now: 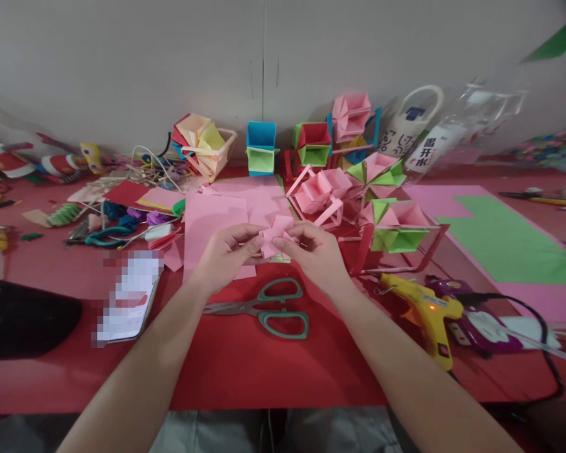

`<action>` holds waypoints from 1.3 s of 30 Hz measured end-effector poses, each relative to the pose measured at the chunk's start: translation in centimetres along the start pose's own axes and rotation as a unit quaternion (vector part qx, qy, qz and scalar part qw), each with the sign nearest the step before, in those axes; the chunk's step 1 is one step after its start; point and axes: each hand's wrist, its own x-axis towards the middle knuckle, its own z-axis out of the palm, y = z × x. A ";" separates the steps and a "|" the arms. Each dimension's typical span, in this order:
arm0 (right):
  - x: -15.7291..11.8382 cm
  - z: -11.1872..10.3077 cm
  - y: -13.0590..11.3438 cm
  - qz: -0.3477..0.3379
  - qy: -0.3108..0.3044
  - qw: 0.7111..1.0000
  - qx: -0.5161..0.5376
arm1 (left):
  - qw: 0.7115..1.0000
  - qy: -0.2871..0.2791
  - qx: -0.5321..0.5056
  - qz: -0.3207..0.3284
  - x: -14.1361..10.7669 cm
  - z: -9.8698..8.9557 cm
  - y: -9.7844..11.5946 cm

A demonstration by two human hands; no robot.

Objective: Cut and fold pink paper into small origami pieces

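Both hands hold a small folded piece of pink paper [279, 234] above the middle of the red table. My left hand [229, 251] pinches its left side between thumb and fingers. On the right side, my right hand [318, 251] grips it the same way. Part of the folded paper is hidden behind the fingertips. Scissors [283, 308] with green handles lie just below the hands, blades pointing left. Flat pink paper sheets [212, 217] lie beneath and behind my left hand.
Folded-paper wheels on stands [400, 229] sit behind and right. A yellow glue gun [424, 308] with a lit orange light lies at right, near green paper [519, 239]. At left are a phone [132, 296], a black cylindrical object [28, 318] and craft scraps. A plastic bottle [443, 132] leans at the back.
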 end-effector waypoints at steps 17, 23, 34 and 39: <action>-0.2 0.0 -0.2 0.054 -0.021 0.998 0.034 | 0.999 0.043 -0.007 0.011 0.1 0.2 0.1; -0.1 -0.2 -0.1 0.011 0.039 0.999 0.013 | 0.996 0.067 -0.040 -0.033 0.2 0.3 0.4; -0.1 0.2 0.0 0.078 0.083 0.988 0.106 | 0.990 -0.009 0.136 0.045 0.0 0.2 0.6; -0.3 0.3 -0.2 0.094 -0.006 0.982 0.162 | 0.993 -0.005 0.115 0.028 -0.3 0.8 1.0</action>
